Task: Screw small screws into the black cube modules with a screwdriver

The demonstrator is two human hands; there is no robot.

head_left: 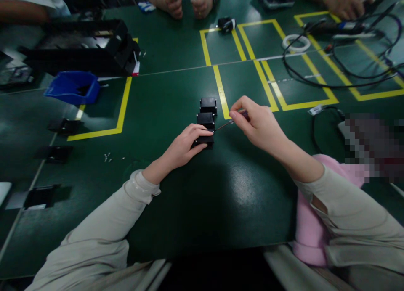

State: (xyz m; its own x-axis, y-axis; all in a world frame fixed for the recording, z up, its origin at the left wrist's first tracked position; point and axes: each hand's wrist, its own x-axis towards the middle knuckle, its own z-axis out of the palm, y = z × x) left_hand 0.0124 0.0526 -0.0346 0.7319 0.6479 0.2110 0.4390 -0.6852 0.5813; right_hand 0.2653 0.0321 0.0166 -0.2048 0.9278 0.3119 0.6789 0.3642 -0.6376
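Observation:
In the middle of the green table, my left hand [186,146] grips a small black box [208,140] between thumb and fingers. Two more black boxes, a nearer one [205,120] and a farther one [208,104], stand in a row just beyond it. My right hand [257,123] is closed on a screwdriver [224,125], its thin shaft pointing left. The tip reaches the right side of the held box, near my left fingertips; exact contact is too small to make out. Several tiny screws [108,157] lie on the table to the left.
A blue bin [74,87] and a long black tray [78,51] stand at the left. Black parts [41,197] line the left side. Co-workers' hands [202,4] are across the table. Cables [315,83] and a tape roll [296,43] lie at the right, pink cloth [311,223] by my right arm.

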